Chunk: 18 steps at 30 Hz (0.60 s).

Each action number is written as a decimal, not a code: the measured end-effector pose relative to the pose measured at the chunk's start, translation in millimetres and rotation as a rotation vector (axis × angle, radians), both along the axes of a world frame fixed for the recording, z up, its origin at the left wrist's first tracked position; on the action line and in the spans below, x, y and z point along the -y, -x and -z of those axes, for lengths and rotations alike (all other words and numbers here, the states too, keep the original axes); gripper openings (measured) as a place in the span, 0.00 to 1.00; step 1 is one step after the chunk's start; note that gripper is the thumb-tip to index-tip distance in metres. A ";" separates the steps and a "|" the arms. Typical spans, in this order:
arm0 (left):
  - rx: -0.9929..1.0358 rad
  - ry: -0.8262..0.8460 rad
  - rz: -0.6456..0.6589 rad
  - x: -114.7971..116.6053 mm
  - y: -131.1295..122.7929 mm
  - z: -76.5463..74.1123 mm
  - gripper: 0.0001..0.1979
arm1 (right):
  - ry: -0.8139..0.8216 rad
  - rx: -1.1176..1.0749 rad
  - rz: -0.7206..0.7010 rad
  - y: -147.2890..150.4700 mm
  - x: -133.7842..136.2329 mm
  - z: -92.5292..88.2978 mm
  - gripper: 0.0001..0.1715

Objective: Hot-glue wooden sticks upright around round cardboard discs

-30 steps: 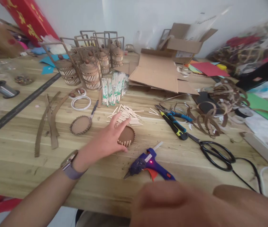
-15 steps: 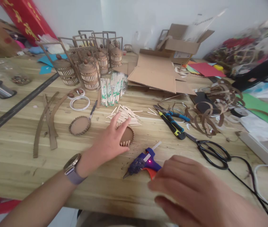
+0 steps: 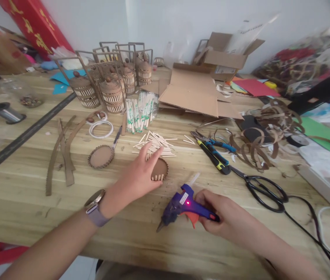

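The disc, a shallow brown round with a toothed rim, lies flat on the table, with a few short pegs upright along its near edge. Its left part is hidden under the left hand, whose thumb and forefinger are spread wide: the thumb tip is at the near rim beside the pegs, the forefinger tip by the far rim, close to the loose sticks. Whether either tip presses the disc I cannot tell; nothing shows pinched between them. A likely slip is the thumb knocking a peg askew, since it sits so close to that row. Nearer the body, the glue gun is in the right hand, the fingers curled around its handle; whether it is clear of the wood I cannot tell. Its nozzle points toward the near left, apart from the disc and the left hand. With the red light on, the tip may be hot, so a careless swing could burn the left thumb or drip glue on the table. Farther right, the black cord passes close to the shears and could snag on their handles if pulled.
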<state>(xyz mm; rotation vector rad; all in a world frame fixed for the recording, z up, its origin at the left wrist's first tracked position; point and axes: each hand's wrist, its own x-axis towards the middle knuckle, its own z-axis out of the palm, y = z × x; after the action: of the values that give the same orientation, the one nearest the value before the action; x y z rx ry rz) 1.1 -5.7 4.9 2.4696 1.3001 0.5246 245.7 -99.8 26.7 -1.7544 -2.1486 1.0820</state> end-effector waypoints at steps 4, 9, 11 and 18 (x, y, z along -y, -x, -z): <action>-0.024 0.000 0.021 -1.1 7.0 -7.4 0.50 | -0.021 -0.302 0.144 -13.6 4.3 3.0 0.13; -0.101 0.037 0.005 -4.2 17.4 -6.1 0.49 | 0.001 -0.463 0.405 -24.4 -1.5 12.9 0.19; -0.089 0.044 -0.009 -5.5 18.6 -2.8 0.51 | 0.057 -0.538 0.397 -21.2 -14.3 15.0 0.21; 0.066 0.053 -0.030 -2.7 17.7 6.7 0.55 | 0.029 -0.512 0.218 1.6 -49.1 12.9 0.20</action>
<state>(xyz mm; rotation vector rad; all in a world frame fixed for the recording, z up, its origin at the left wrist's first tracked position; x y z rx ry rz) -16.6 -3.0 -1.8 2.3730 1.3103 0.5660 244.1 -50.7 13.7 -1.4703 -1.6061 1.3286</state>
